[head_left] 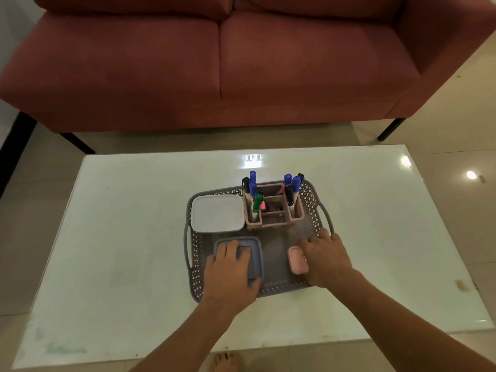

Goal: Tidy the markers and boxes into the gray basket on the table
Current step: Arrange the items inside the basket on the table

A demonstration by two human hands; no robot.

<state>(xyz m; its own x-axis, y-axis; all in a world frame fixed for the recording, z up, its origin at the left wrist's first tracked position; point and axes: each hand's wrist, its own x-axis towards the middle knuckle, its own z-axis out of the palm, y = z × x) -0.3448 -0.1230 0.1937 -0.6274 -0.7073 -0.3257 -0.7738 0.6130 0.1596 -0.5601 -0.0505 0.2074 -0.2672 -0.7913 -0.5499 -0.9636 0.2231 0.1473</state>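
White glossy worktop [128,237] carries the gray perforated plastic basket [311,200]. Inside sit a white square lidded box [217,213] at far left and a blue-gray lidded box [255,255] under the flat, spread fingers of the left hand [229,267]. A pink slotted organizer [271,224] holds upright markers [252,187]. A small pink box [296,260] sits just beside the right hand [326,260]; of the two hands, this one's grip cannot be told.

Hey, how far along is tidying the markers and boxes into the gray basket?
Nearly done. White box, pink holder with markers already sit in the gray basket. Left hand rests on the gray box, right hand is at the small pink box, both inside. Left: letting go; no marker or box shows outside.
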